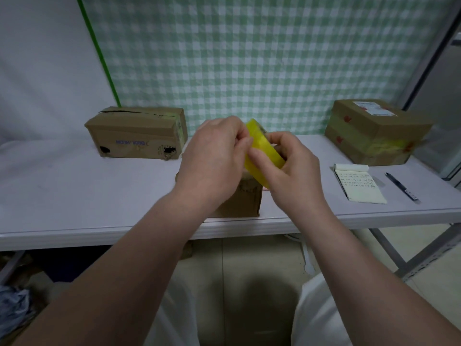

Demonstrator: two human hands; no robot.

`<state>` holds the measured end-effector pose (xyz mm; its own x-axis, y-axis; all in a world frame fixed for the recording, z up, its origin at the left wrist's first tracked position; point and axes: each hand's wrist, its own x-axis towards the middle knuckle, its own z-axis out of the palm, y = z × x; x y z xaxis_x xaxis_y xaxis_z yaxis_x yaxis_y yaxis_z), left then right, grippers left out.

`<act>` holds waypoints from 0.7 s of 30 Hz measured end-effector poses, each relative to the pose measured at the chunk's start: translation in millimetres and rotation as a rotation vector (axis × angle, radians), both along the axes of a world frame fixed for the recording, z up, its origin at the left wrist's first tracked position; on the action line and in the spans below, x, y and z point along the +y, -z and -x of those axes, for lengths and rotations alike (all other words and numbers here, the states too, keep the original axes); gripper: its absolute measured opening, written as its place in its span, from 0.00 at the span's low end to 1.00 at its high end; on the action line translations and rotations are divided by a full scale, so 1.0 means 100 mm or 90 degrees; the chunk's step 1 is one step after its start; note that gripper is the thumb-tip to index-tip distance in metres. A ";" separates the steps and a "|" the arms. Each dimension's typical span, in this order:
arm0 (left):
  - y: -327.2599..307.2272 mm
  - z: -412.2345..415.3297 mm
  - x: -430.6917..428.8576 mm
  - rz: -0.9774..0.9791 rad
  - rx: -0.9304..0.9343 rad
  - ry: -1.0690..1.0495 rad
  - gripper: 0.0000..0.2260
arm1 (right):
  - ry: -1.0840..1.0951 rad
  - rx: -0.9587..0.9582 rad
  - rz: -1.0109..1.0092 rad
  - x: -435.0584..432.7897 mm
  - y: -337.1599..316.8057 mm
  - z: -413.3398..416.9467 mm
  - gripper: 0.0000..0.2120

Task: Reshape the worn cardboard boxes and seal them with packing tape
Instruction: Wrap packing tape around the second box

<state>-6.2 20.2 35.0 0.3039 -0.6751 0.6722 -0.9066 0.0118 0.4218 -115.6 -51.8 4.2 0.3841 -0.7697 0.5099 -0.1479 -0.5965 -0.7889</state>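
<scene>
A person holds a yellow tape roll at mid-bench, just above a small box at the near edge. The right hand grips the roll. The left hand's fingers pinch its rim, likely hunting for the tape's loose end. Next comes peeling a strip free and laying it along the box's seam. The roll stands on edge, tilted, its hole seemingly facing sideways. Two more boxes sit far left and far right.
</scene>
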 end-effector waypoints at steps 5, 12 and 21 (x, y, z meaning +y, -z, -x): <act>-0.20 -0.04 -0.09 -0.021 0.123 0.029 0.06 | 0.020 0.021 -0.024 -0.11 -0.18 0.02 0.11; -0.33 -0.37 -0.31 -0.047 0.338 -0.015 0.12 | -0.133 -0.022 -0.155 0.05 -0.23 0.14 0.29; -0.19 -0.58 -0.26 -0.043 0.470 -0.073 0.14 | -0.039 0.212 0.074 -0.16 -0.39 0.03 0.31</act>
